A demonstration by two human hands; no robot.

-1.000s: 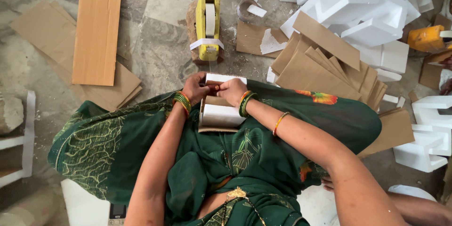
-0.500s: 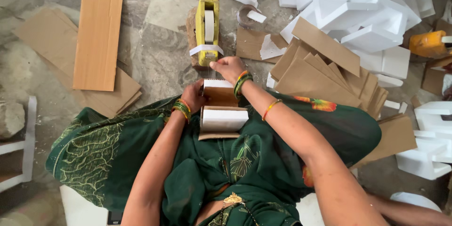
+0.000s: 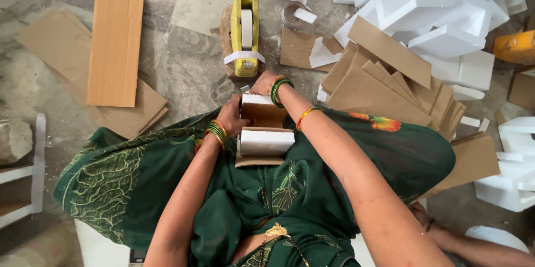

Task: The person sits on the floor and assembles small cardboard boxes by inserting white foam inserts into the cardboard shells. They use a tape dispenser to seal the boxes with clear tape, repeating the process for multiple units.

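Observation:
On my lap, over green cloth, lies a small brown cardboard wrap (image 3: 262,112) with white foam blocks (image 3: 266,141) set in it. My left hand (image 3: 229,118) grips the left side of this wrap. Beyond the wrap's far end, my right hand (image 3: 263,83) is stretched to the near end of a yellow tape dispenser (image 3: 245,27), which stands on the stone floor with a white tape strip across its front. Its fingers point down and are partly hidden, so I cannot see whether they pinch the tape.
Flat cardboard sheets (image 3: 115,38) lie on the floor to the left. A fanned stack of cut cardboard pieces (image 3: 390,89) sits to the right, with a heap of white foam blocks (image 3: 440,16) behind it. A tape roll (image 3: 291,13) lies beside the dispenser.
My right hand has left the wrap and moved forward to the dispenser's near end. My left hand has stayed on the wrap, which now lies open with the foam showing.

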